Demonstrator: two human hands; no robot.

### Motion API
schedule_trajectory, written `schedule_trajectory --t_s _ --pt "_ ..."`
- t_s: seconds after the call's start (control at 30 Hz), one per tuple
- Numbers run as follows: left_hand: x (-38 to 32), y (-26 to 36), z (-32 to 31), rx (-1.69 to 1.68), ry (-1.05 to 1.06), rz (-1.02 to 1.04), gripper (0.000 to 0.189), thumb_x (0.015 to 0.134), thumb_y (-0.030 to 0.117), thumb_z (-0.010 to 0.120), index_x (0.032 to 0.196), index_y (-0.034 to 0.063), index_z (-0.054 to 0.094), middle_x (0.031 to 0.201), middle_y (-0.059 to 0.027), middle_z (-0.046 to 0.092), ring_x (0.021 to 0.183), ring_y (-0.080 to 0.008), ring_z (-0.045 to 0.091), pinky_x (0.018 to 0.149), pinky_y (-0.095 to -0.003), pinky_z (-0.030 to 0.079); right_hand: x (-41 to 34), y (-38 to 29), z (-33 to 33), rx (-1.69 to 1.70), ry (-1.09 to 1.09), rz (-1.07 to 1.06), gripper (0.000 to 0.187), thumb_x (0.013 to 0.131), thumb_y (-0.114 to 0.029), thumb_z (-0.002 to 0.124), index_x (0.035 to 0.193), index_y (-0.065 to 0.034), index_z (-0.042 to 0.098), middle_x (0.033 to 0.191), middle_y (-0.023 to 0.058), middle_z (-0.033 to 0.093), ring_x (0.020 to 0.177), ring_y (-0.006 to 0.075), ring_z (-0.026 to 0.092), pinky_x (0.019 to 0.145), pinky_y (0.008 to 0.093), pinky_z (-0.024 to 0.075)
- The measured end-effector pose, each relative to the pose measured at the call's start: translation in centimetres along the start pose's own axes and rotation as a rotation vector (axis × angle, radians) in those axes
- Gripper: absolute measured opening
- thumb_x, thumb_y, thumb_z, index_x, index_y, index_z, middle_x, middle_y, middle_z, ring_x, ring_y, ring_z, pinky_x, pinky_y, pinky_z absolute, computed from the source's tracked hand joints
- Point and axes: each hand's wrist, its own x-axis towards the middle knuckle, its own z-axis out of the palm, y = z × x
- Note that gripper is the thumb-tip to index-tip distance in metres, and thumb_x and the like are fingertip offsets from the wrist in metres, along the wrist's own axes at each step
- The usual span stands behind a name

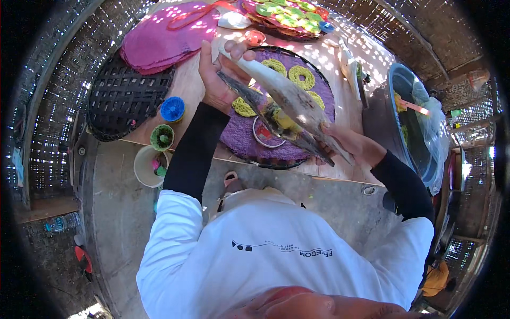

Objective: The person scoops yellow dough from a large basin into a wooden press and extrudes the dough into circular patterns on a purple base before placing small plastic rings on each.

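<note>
I hold a long two-piece press (pixel 281 89), seemingly of wood, slantwise over a round tray. Its pale upper piece and dark lower piece gape apart in the middle, where yellow dough (pixel 283 119) shows. My left hand (pixel 215 81) is around the far left ends, its fingertips over the pale piece. The near right ends are in my right hand (pixel 350 142). Beneath lies a purple cloth (pixel 238 133) on the tray, bearing several yellow rings of noodle-like strands (pixel 301 77). A white hoop (pixel 255 137) with something red inside lies there too, partly hidden by the press.
Pink cloths (pixel 167 40) overlap a black woven tray (pixel 119 93) at left. Blue (pixel 173 109) and green (pixel 162 136) cups stand near a pale bucket (pixel 143 163). A tray of green-yellow rings (pixel 293 18) is at the back. A blue-rimmed basin (pixel 398 85) stands right.
</note>
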Motion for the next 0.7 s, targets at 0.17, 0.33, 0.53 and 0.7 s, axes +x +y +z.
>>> schedule_trajectory --t_s 0.17,0.33,0.53,0.7 --pt "-0.8 0.7 -1.8 0.057 0.112 0.045 0.035 0.082 0.044 0.043 0.064 0.0140 0.042 0.058 0.0020 0.041 0.067 -0.0166 0.044 0.064 -0.0296 0.038 2.2 1.0 -0.1 -0.185 0.120 -0.097 0.050 0.084 -0.046 0.038 0.094 0.0004 0.052 0.071 0.0063 0.055 0.058 0.0113 0.052 0.051 0.0236 0.0416" --pt "-1.1 1.4 -2.4 0.120 0.178 0.043 0.035 0.082 0.043 0.042 0.060 0.0157 0.039 0.055 0.0031 0.040 0.065 -0.0163 0.046 0.061 -0.0282 0.038 3.0 1.6 0.0 -0.235 0.177 -0.152 0.050 0.082 -0.048 0.042 0.093 0.0003 0.052 0.066 0.0048 0.052 0.055 0.0101 0.050 0.047 0.0232 0.0395" --pt "-2.0 -0.7 -3.0 0.102 0.362 0.082 0.033 0.083 0.039 0.041 0.059 0.0166 0.037 0.054 0.0036 0.039 0.063 -0.0157 0.046 0.059 -0.0265 0.038 1.0 0.4 0.0 -0.150 0.138 0.027 0.050 0.082 -0.049 0.042 0.087 0.0001 0.052 0.058 0.0034 0.049 0.044 0.0089 0.046 0.039 0.0225 0.0358" --pt "-1.6 -2.3 -3.0 0.047 0.384 0.097 0.033 0.084 0.030 0.041 0.054 0.0172 0.035 0.050 0.0056 0.035 0.058 -0.0113 0.043 0.061 -0.0266 0.038 -0.6 -0.5 -0.3 -0.161 0.196 0.034 0.051 0.080 -0.050 0.045 0.081 0.0006 0.052 0.053 0.0022 0.047 0.042 0.0081 0.043 0.037 0.0223 0.0329"
